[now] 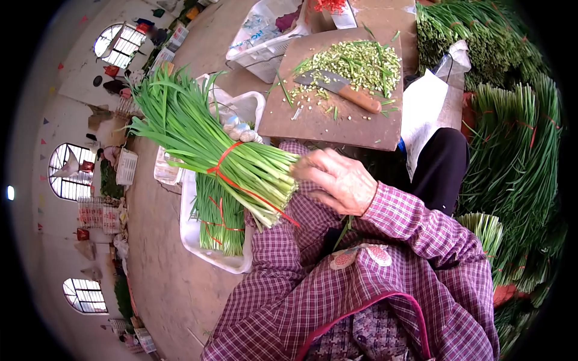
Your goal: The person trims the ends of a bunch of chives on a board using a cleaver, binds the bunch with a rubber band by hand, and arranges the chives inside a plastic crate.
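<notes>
A large bunch of garlic chives [241, 162], bound with red ties, lies slanted across my lap, its leaves toward the upper left and its pale cut ends toward the right. My left hand [239, 130] grips it from beneath; only curled fingers show at the far side, and the palm is hidden by the stalks. At the cut ends is my right hand [343, 180], fingers extended, thumb apart and fingertips slightly blurred, touching or very near the stalks. Below the held bunch, another tied bunch of chives [221, 219] sits in a white plastic crate [191, 240].
Ahead, a brown board [280, 117] bears chopped stalk ends [349, 60] and a wooden-handled knife [355, 95]. Behind it stands a white basket [265, 54] with plastic bags. Piles of chives [506, 150] line the right side, beside my knee [442, 162].
</notes>
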A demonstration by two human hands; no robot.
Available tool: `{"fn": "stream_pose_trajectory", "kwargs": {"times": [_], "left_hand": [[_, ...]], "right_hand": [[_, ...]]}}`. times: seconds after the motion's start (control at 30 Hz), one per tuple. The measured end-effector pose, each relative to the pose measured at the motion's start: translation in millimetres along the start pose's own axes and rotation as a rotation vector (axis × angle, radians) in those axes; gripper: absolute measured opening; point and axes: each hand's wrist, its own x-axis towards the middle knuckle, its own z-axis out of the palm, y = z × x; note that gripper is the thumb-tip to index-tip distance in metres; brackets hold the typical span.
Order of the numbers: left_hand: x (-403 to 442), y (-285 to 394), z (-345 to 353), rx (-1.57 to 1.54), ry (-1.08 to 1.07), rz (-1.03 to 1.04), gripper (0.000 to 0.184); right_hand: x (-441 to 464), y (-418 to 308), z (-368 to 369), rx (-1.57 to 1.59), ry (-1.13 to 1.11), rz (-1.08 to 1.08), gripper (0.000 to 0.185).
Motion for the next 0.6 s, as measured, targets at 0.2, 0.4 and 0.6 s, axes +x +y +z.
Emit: {"fn": "stream_pose_trajectory", "kwargs": {"times": [0.2, 0.4, 0.6], "left_hand": [[5.4, 17.7, 6.9, -0.238, -0.447, -0.137, 0.079], [-17.3, 40.1, 42.7, 0.056, -0.14, -0.103, 0.082], [-29.7, 41.9, 34.4, 0.484, 0.235, 0.01, 0.051]], "right_hand": [[-63.3, 34.8, -5.8, -0.098, -0.382, 0.26, 0.015], [-16.9, 34.3, -17.0, 0.45, 0.032, 0.625, 0.039], [6.0, 55.5, 40.8, 0.697, -0.055, 0.681, 0.112]]}}
